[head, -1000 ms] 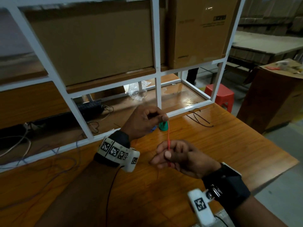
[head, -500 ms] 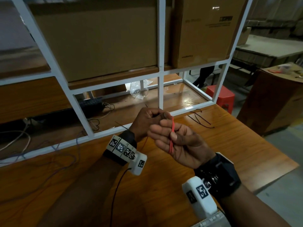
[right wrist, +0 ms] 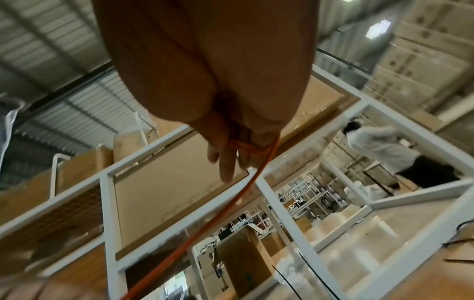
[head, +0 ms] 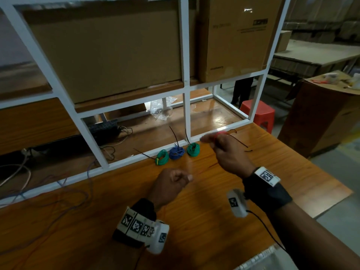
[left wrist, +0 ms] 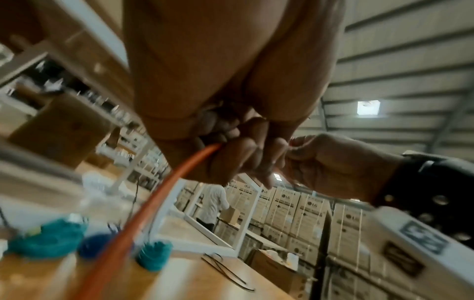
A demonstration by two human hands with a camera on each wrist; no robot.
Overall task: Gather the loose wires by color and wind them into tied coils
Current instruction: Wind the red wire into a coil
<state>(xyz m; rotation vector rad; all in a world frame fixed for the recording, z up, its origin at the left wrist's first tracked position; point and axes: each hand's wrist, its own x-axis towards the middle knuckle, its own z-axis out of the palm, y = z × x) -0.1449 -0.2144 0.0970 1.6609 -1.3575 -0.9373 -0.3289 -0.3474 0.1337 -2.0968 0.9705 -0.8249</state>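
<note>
Red wire (left wrist: pixel 159 194): pinched in left hand (head: pixel 171 184), looped round fingers (right wrist: pixel 225 160) of right hand (head: pixel 228 152) at 1 o'clock, above table (head: pixel 272 172). Best wound with steady tension, turns kept side by side. 3 tied coils (head: pixel 176 153) at 12 o'clock. Loop count blurred; wire barely visible in head view; free end out of frame.

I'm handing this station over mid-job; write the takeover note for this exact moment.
Left hand: fist pinching the thin red-orange wire.
Right hand: raised, red-orange turns wound round its fingers.
Done: two green wire coils and one blue wire coil, tied, lying on the wooden table by the white frame.
Left: finish winding red, tie it with a loose black tie; blue wire lies loose at table's left.
</note>
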